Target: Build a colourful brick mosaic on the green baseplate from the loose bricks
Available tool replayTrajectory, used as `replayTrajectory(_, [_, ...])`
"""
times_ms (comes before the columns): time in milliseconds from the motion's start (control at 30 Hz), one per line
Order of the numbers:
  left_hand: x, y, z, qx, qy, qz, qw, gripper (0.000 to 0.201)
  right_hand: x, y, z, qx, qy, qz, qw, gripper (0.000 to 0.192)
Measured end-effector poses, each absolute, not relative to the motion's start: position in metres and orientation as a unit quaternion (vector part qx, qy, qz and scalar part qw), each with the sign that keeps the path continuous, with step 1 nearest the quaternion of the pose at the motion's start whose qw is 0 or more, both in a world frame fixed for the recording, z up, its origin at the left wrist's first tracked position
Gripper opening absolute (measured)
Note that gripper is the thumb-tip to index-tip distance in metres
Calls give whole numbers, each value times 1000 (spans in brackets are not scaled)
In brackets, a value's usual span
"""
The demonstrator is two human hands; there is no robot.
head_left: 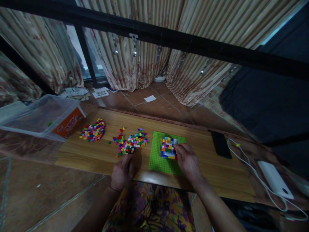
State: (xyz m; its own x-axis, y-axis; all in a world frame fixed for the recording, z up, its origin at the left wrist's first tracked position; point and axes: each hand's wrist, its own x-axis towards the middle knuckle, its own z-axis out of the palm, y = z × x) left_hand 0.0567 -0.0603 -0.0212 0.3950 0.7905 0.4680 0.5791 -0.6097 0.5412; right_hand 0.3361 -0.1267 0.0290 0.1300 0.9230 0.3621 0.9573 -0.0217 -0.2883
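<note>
The right hand (188,160) bends its fingertips against the right side of a multicoloured block of small plastic bricks (168,149); I cannot tell whether it grips one. The block sits on a bright green studded baseplate (155,158). The left hand (122,171) is curled near loose colourful bricks (137,140), contents hidden from me.

Head cam, fwd/down over table (212,166)
</note>
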Motion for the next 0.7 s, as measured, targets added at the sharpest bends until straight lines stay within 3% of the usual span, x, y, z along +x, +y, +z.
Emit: replayTrajectory(700, [57,-59,-23,823,424,348,148,14,325,-141,13,-712,-688,-123,67,39])
